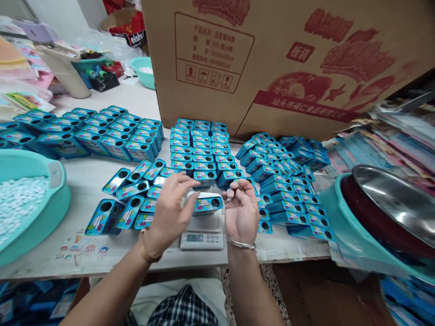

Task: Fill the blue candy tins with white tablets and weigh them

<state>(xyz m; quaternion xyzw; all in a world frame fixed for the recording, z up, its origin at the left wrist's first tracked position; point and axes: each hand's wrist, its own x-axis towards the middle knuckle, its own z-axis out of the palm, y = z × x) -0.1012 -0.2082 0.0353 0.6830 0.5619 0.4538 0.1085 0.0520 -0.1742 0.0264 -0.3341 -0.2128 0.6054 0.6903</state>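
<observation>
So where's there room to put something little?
Left of the nearest blue boxes, up to the teal basin, tabletop is bare apart from flat stickers. A thin bare strip runs in front of the scale. It's crowded around the left hand and right hand, and rightward to the steel bowl.

A blue, printed rectangular box (205, 205) with a dark top opening sits on a white digital scale (202, 241); small whitish rounded pieces (230, 192) are held just right.

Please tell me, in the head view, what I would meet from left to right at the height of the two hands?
Teal basin, left boxes, left hand, box on the scale, right hand, right boxes, bowl stack.
</observation>
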